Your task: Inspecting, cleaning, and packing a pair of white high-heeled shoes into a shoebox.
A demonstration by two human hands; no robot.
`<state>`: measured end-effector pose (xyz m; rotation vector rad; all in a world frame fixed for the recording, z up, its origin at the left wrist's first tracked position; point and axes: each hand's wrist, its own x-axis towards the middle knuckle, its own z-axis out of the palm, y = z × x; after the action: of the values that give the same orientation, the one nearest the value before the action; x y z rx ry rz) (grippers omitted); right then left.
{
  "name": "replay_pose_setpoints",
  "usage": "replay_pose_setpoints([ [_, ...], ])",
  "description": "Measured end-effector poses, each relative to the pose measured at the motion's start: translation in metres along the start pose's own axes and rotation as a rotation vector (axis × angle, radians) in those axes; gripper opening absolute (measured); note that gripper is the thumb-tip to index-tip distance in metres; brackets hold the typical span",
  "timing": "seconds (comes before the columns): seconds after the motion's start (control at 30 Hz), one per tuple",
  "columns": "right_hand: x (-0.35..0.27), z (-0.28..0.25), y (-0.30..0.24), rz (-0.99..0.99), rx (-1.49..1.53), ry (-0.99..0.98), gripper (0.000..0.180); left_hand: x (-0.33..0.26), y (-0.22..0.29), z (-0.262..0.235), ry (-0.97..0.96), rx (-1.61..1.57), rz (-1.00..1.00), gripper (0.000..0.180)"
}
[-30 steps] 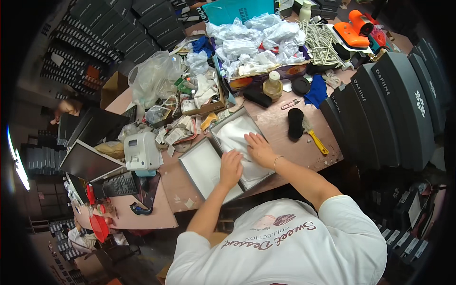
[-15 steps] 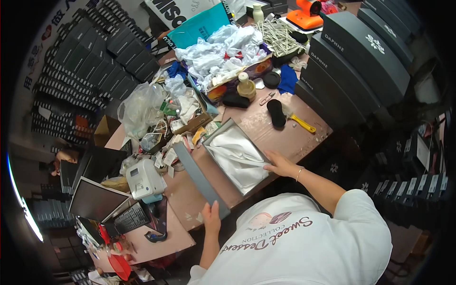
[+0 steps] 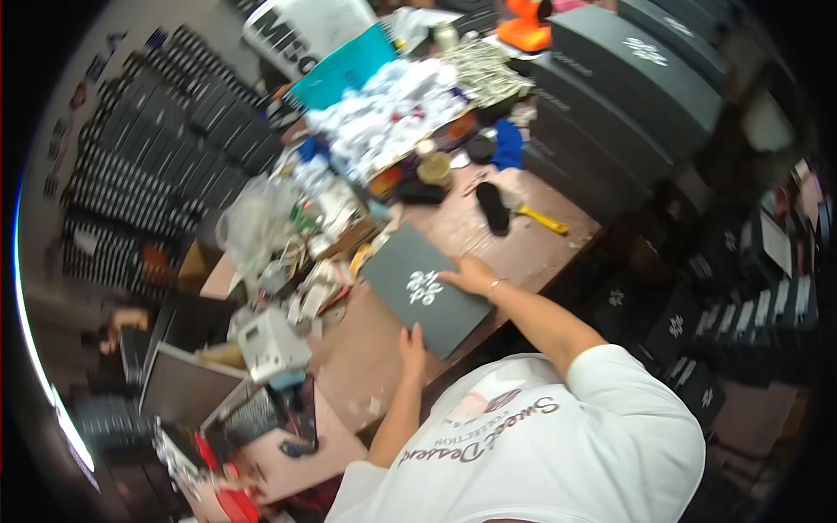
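Note:
A dark grey shoe box (image 3: pixel 401 292) with a white flower-like mark lies near the front edge of the pink table, its lid on and its inside hidden. My left hand (image 3: pixel 413 349) holds the near left side of the lid, fingers and thumb at the edge. Across from it, my right hand (image 3: pixel 471 276) grips the right side, with the thumb reaching over the lid's top. Beyond the box lie a black brush (image 3: pixel 493 209) and a tool with a yellow handle (image 3: pixel 544 220).
Left of the box are a white label printer (image 3: pixel 272 343), a keyboard (image 3: pixel 248 420) and a monitor (image 3: pixel 187 388). Crumpled white paper (image 3: pixel 384 118) fills a carton at the back. Stacked grey boxes (image 3: pixel 602 113) rise on the right. A clear plastic bag (image 3: pixel 257 222) sits at back left.
The box stood open with white tissue paper showing and the lid beside it under my left hand. The lid now covers the box, and my left hand has moved right and up to it.

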<state>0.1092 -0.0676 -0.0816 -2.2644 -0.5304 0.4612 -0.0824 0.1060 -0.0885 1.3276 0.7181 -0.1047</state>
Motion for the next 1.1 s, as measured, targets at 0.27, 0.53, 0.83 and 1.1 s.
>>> replay_pose_setpoints([
  [0.27, -0.077, -0.011, 0.004, -0.030, 0.502, -0.202, 0.087, 0.000, -0.043, -0.007, -0.237, -0.411, -0.267, 0.070],
  [0.53, -0.154, -0.144, -0.062, -0.358, 0.730, 0.265, 0.080, -0.049, 0.106, 0.076, -0.605, -0.395, 0.148, 0.061],
  [0.83, -0.216, -0.192, 0.010, -0.301, 1.233, 0.247, 0.062, -0.114, 0.306, 0.277, -0.444, -0.577, 0.653, 0.058],
  [1.1, -0.260, -0.258, 0.120, -0.126, 1.211, 0.226, 0.034, -0.100, 0.328, 0.441, -0.534, -0.348, 0.400, 0.063],
])
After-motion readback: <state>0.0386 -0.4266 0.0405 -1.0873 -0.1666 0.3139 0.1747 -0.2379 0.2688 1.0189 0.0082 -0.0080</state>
